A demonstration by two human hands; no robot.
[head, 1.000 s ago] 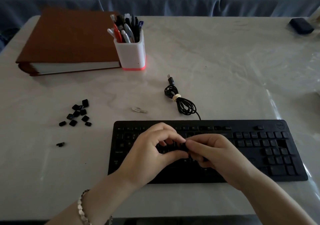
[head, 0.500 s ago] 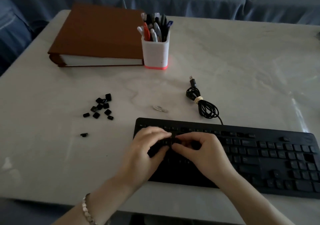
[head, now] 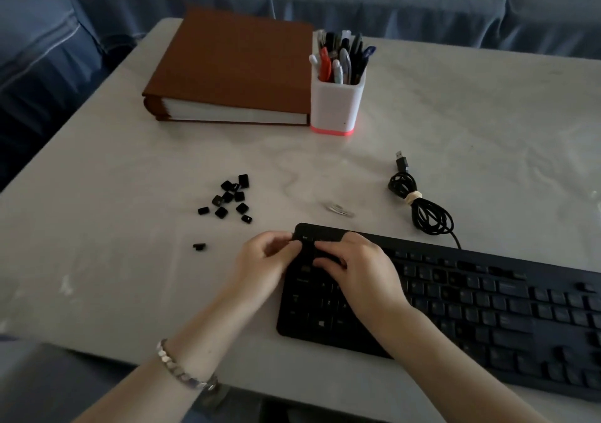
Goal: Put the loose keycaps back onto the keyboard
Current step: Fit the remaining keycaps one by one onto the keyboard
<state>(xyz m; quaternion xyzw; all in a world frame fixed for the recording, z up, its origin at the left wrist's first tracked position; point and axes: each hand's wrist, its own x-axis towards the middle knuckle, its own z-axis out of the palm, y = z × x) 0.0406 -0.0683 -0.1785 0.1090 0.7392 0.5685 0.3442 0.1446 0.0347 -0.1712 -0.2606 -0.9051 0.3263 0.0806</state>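
Black keyboard [head: 455, 309] sits on the pale worktop [head: 130, 276], & both hands are bunched at its top-left corner. Left hand [head: 263, 263] has its fingers [head: 279, 238] curled in, tips right at the keyboard's edge. It's too dark & small to tell if they pinch a cap or just steady the corner. Right hand [head: 361, 270] is bent over the first rows of keys w/ its fingers [head: 328, 261] tucked down on them. What's under those tips is hidden, so can't tell if they hold a cap or only push. My guess: the step in hand is fitting one cap into a gap near that corner, one hand lining it up & the other pushing. Loose keycaps [head: 229, 200] lie in a small heap up & to the left of the left fingers, well apart from them. One lone keycap [head: 199, 246] lies nearer, straight out to the left. So prob. lots left to do. Next move, I think: push till the cap sits flat w/ the keys beside it. Then reach left for another cap, turn it letter-side up & find its gap. Caps are tiny & all black in dim light, so that needs a close look. Up past the right fingers are a shiny bit [head: 340, 210], a coiled cable [head: 419, 204], a pen cup [head: 336, 104] & a brown binder [head: 234, 65].
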